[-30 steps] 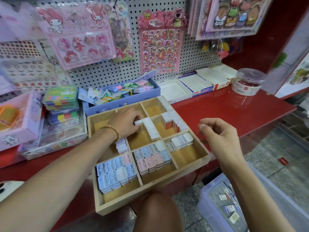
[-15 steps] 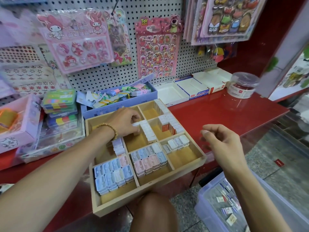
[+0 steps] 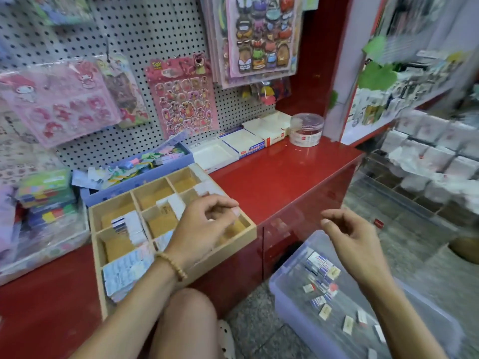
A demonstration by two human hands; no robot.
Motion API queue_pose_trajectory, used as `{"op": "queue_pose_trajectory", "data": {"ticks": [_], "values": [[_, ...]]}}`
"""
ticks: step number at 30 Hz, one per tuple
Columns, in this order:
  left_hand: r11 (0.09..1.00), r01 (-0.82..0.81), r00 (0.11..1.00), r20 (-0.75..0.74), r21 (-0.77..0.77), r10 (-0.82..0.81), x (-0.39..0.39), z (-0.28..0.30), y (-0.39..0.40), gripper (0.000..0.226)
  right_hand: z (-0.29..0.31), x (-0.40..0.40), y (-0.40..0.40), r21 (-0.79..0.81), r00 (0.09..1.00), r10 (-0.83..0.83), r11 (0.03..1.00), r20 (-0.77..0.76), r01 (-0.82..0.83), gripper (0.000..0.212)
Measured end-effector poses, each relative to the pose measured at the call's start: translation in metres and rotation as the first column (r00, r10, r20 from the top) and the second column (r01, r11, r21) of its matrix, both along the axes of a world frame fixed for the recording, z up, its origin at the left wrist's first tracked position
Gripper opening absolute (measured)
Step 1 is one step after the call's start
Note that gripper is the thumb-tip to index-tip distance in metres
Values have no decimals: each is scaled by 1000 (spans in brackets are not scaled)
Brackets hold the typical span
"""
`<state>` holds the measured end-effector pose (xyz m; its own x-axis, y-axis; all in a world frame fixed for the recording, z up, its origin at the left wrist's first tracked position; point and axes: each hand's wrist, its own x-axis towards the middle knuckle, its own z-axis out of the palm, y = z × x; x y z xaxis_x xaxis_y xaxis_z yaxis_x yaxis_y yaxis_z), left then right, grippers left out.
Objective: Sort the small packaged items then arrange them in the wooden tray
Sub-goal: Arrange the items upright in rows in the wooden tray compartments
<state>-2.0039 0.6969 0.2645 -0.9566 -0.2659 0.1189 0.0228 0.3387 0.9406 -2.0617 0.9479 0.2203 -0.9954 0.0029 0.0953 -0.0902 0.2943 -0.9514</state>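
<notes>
2 bare hands show over a glossy red counter (image 3: 280, 177) in a motion-blurred view. The left hand (image 3: 204, 229), with a beaded wooden bracelet (image 3: 172, 265) on its wrist, hovers above the right side of the pale wooden tray with divided compartments (image 3: 108, 208), which sits on the counter near its front edge; its fingers are curled inward, and whether they pinch anything cannot be told through the blur. The right hand (image 3: 355, 239) hangs off the counter above a clear lilac plastic bin (image 3: 285, 286) on the floor, fingers loosely curled and holding nothing that shows. Small packaged items, white and pastel blocks (image 3: 127, 268), fill the tray's near-left compartment, and more stand in rows in its middle compartments, while the far compartments show bare wood. Loose small packets (image 3: 321, 265) lie scattered in the bin. Behind the tray a blue cardboard box of colourful clips (image 3: 145, 164) touches its far edge, and white open boxes (image 3: 233, 149) and a round clear plastic jar (image 3: 305, 129) stand along a white pegboard (image 3: 160, 29) hung with sticker sheets.
</notes>
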Motion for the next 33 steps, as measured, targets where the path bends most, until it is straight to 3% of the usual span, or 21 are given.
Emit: {"op": "queue_pose_trajectory", "data": {"ticks": [8, 16, 24, 29, 31, 33], "values": [[979, 79, 963, 241, 190, -125, 14, -77, 102, 8, -72, 28, 97, -8, 971, -205, 978, 124, 207, 13], [983, 71, 902, 409, 172, -137, -15, -164, 161, 9, -152, 35, 154, 4, 924, -247, 966, 291, 257, 16], [947, 254, 858, 499, -196, -126, -61, -275, 175, 9, -237, 3, 154, -1, 832, -310, 937, 460, 349, 10], [746, 455, 811, 572, -487, -122, -85, -329, 168, 41, -293, -34, 137, 32, 795, -287, 947, 534, 320, 9], [651, 452, 828, 559, -610, -51, -86, -339, 168, 38, -312, -49, 132, 20, 774, -266, 950, 574, 311, 9], [615, 397, 862, 507, -682, 5, -85, -344, 169, 39, -335, -66, 126, -3, 756, -244, 951, 607, 310, 4]]}}
